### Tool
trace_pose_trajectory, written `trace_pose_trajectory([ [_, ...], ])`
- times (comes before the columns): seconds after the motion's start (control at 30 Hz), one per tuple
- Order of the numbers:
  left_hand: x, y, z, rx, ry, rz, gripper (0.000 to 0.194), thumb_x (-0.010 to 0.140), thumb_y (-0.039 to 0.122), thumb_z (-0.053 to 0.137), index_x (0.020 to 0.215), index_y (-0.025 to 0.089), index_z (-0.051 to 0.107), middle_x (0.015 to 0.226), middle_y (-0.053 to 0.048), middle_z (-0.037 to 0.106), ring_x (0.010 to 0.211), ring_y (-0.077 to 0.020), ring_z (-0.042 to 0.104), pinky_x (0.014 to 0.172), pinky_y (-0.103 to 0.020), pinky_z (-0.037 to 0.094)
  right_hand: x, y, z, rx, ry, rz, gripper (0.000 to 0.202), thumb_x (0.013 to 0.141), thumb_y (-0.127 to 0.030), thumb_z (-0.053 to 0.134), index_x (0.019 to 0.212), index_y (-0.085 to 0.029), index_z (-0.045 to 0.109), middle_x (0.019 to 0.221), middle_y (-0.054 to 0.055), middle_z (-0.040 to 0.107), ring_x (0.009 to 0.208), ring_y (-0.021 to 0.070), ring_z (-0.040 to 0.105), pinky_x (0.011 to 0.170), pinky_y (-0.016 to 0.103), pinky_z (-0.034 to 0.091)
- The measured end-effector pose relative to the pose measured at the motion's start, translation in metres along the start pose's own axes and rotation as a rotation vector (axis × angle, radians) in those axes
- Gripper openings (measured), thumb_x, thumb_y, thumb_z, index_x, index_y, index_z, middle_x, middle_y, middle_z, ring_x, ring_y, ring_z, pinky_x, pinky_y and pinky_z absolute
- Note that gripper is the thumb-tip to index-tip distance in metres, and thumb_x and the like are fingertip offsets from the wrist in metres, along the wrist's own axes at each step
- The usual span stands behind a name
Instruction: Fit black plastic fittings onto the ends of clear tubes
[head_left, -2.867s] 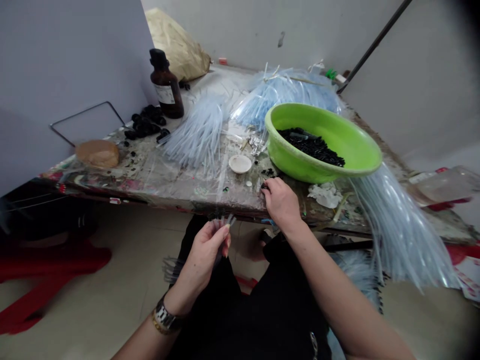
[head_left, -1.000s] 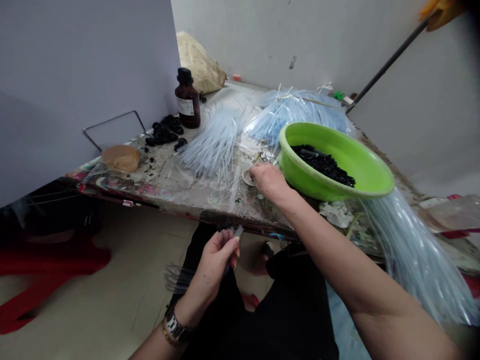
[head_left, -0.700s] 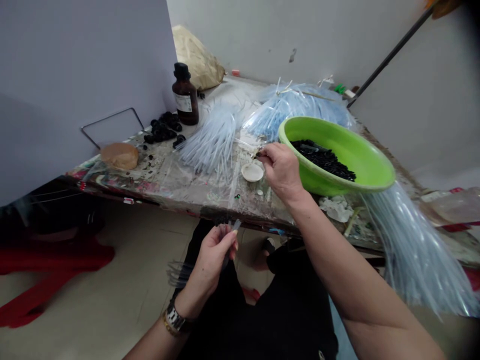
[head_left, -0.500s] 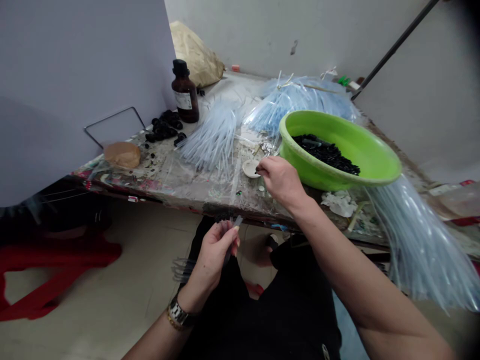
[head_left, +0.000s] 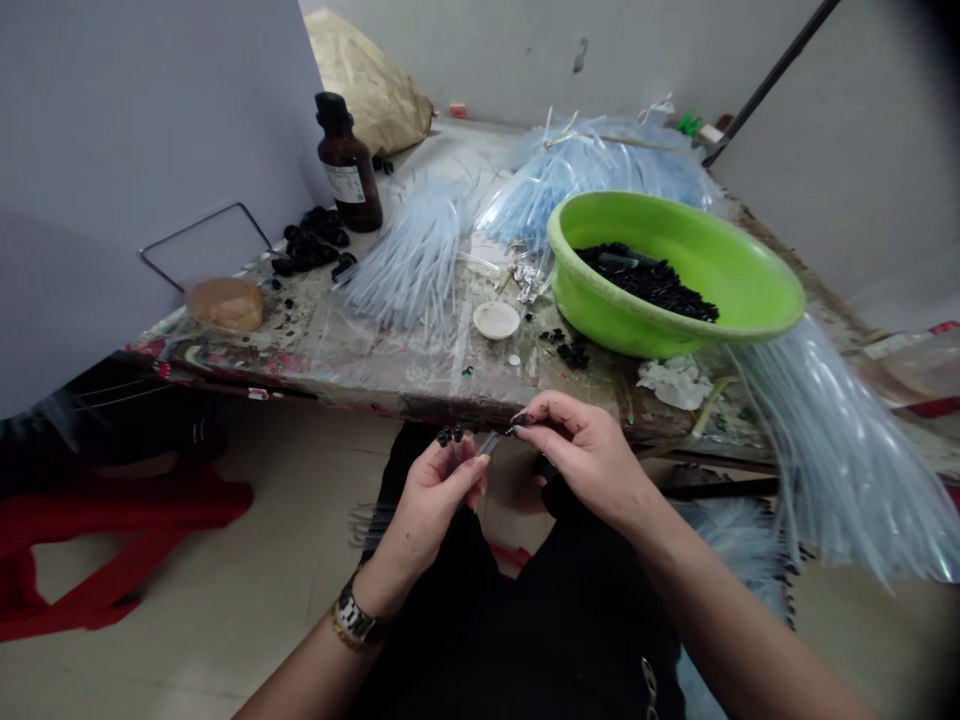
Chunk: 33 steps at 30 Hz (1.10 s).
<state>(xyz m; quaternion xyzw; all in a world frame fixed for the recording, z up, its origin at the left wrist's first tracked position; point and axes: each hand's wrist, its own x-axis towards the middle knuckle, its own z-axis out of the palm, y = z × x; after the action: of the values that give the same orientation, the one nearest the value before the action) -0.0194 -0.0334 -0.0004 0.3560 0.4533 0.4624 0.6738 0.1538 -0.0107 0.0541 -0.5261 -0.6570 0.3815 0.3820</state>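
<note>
My left hand (head_left: 435,500) is closed round several clear plastic tubes (head_left: 489,443), whose far ends trail below the wrist. Black caps (head_left: 452,434) show on some tube ends above its fingers. My right hand (head_left: 581,450) pinches a small black piece (head_left: 514,430) right by the open end of a tube; whether the two touch I cannot tell. Beyond the hands, a small white dish (head_left: 496,320) sits on the table, with loose black pieces (head_left: 571,352) to its right. A green basin (head_left: 675,340) behind them holds many black pieces.
Bundles of clear tubes (head_left: 420,250) lie on the worn table (head_left: 360,370), and another bundle (head_left: 840,460) hangs over its right edge. A brown bottle (head_left: 351,180) stands at the back left near black caps (head_left: 311,240). A red stool (head_left: 150,510) is on the floor at left.
My right hand has come down from beside the white dish to the tube ends at my left hand, bringing a small black piece. The view has shifted slightly.
</note>
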Motion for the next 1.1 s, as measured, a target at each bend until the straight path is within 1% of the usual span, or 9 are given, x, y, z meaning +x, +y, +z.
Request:
trace_pose_trajectory([
  [0.17, -0.002, 0.002, 0.002, 0.004, -0.02, 0.008, 0.02, 0.076, 0.03, 0.071, 0.082, 0.016, 0.058, 0.06, 0.005, 0.054, 0.05, -0.0068, 0.046, 0.048, -0.019, 0.038, -0.005, 0.0, 0.0, -0.015, -0.01, 0.01, 0.008, 0.082, -0.016, 0.057, 0.075, -0.019, 0.058, 0.07, -0.003, 0.059, 0.068, 0.0115, 0.054, 0.064, 0.023, 0.04],
  [0.33, -0.004, -0.001, 0.001, -0.013, -0.027, -0.01, 0.024, 0.074, 0.032, 0.074, 0.081, 0.016, 0.058, 0.06, 0.005, 0.053, 0.05, -0.0068, 0.046, 0.048, -0.019, 0.039, -0.01, 0.0, 0.0, -0.02, -0.042, 0.032, 0.009, 0.083, -0.017, 0.056, 0.075, -0.02, 0.057, 0.069, -0.004, 0.057, 0.066, 0.0112, 0.053, 0.062, 0.023, 0.04],
  [0.73, -0.004, -0.004, -0.002, 0.068, -0.104, 0.025, 0.019, 0.08, 0.03, 0.069, 0.079, 0.017, 0.056, 0.062, 0.004, 0.053, 0.053, -0.0073, 0.046, 0.052, -0.02, 0.038, -0.013, 0.0, -0.002, -0.044, -0.074, 0.065, 0.009, 0.084, -0.019, 0.055, 0.075, -0.02, 0.056, 0.071, -0.003, 0.058, 0.065, 0.0114, 0.054, 0.062, 0.024, 0.041],
  [0.93, -0.005, -0.005, -0.003, 0.091, -0.132, 0.035, 0.018, 0.082, 0.032, 0.067, 0.081, 0.018, 0.055, 0.063, 0.005, 0.051, 0.054, -0.0074, 0.044, 0.052, -0.02, 0.037, -0.015, -0.004, -0.005, -0.136, -0.101, 0.011, 0.012, 0.085, -0.014, 0.054, 0.074, -0.02, 0.057, 0.07, -0.003, 0.058, 0.066, 0.012, 0.054, 0.064, 0.025, 0.04],
  [1.1, -0.008, -0.004, -0.004, 0.211, -0.133, 0.067, 0.02, 0.085, 0.034, 0.064, 0.078, 0.018, 0.055, 0.064, 0.004, 0.048, 0.056, -0.008, 0.042, 0.053, -0.021, 0.036, -0.019, -0.013, -0.009, -0.282, -0.129, -0.105, 0.017, 0.084, -0.007, 0.052, 0.072, -0.019, 0.053, 0.071, -0.001, 0.056, 0.069, 0.0123, 0.052, 0.066, 0.024, 0.038],
])
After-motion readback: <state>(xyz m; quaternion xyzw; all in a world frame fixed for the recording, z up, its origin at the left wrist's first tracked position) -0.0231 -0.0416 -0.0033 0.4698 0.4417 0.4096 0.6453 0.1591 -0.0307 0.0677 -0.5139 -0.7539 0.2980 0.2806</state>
